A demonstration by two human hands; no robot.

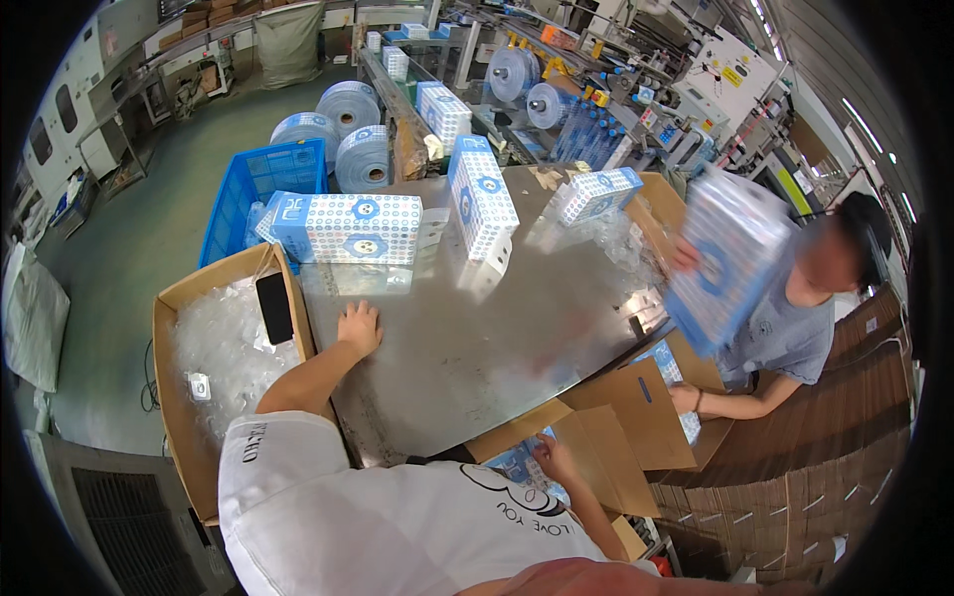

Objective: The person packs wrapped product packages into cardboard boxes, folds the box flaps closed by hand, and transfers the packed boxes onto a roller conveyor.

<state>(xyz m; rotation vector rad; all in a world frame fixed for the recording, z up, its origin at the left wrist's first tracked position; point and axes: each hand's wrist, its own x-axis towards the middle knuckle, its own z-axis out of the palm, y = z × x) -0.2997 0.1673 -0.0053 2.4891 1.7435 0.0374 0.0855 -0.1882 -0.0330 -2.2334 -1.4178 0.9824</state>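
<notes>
My left hand (360, 330) rests on the metal table (427, 348), fingers apart, holding nothing. Beyond it lies a long blue-and-white printed tissue pack (348, 228), and a second tissue pack (480, 199) sits to its right. Low in the view, my right hand (553, 459) reaches over an open carton (606, 447), its fingers loosely spread beside blue-and-white packs (517, 465) inside. Whether the fingertips touch those packs is hard to see. Across the table corner, a co-worker holds a blurred bundle of packs (730, 258) above another open carton (701, 372).
At left, a carton of clear plastic scraps (234, 338) carries a black phone (275, 308). A blue crate (263, 179) and film rolls (360, 154) stand behind. More packs (443, 111) line the conveyor, and one pack (600, 195) lies at far right. Flattened cardboard (785, 497) is stacked at lower right.
</notes>
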